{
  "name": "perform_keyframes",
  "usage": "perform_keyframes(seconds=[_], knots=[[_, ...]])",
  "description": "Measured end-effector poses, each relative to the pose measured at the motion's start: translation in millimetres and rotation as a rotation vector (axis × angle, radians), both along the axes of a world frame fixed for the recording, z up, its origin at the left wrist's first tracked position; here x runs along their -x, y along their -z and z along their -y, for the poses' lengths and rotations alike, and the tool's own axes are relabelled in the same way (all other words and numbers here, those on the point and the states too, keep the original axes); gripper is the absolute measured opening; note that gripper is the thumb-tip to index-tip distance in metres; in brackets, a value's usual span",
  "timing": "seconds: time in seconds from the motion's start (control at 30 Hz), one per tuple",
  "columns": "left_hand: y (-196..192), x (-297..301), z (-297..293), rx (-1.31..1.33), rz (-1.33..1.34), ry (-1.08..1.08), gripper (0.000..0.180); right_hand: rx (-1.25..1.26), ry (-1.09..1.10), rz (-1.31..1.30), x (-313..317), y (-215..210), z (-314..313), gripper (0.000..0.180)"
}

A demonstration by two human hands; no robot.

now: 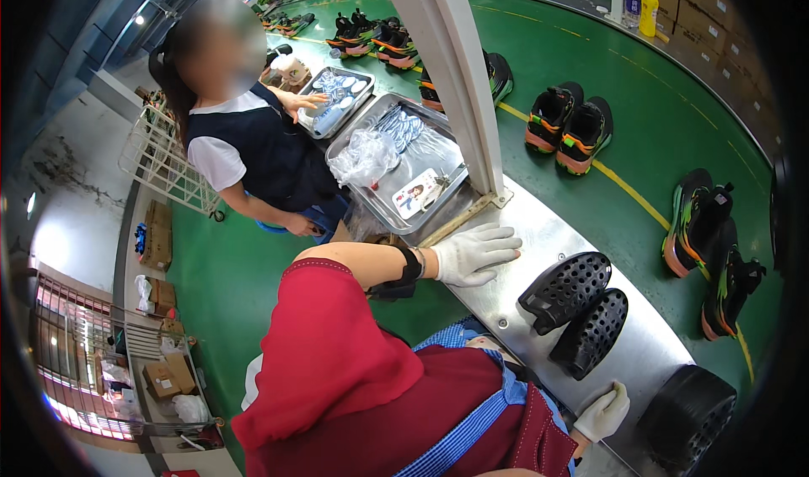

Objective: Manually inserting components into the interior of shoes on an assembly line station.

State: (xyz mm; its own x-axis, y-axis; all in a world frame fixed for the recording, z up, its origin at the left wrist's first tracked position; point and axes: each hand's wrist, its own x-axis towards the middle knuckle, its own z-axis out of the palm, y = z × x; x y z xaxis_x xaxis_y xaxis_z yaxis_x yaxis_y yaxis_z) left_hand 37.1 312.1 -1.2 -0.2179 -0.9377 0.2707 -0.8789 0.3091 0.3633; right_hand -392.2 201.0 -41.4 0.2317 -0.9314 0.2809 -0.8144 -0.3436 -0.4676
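Head view: left hand (pixel 474 254), white-gloved, lies flat and open on the metal surface (pixel 548 233) beside the white post (pixel 447 81), holding nothing; it reads as a brace for the body. Right hand (pixel 602 411), also gloved, rests loosely curled on the surface's near edge, empty as far as I can tell. Between the hands sit two black perforated shoe moulds (pixel 577 308), close together and within easy reach. Green belt (pixel 657 115) beyond carries pairs of shoes (pixel 569 127). A co-worker's hand (pixel 305 100) rests on a metal tray (pixel 337 98).
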Motion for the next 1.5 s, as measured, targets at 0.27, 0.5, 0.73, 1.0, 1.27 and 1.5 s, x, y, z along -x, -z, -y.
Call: perform_keyframes(seconds=[0.27,0.5,0.73,1.0,1.27,1.5], knots=[[-1,-1,2,0.012,0.022,0.003,0.046,0.019,0.007,-0.002,1,0,0,0.016],[-3,-4,4,-0.02,0.016,0.005,0.046,-0.021,0.036,-0.025,-5,-3,-1,0.016],[-3,-4,5,-0.024,0.013,0.013,0.047,-0.065,0.03,-0.036,-1,-1,0,0.017],[6,-3,6,-0.061,0.017,0.005,0.049,0.033,0.019,-0.013,1,1,-2,0.014],[-2,-8,3,-0.124,0.156,-0.099,0.053,0.096,-0.003,0.017,-36,7,9,0.013],[1,-8,9,-0.11,0.156,-0.054,0.053,0.075,0.047,0.018,-33,4,6,0.013]])
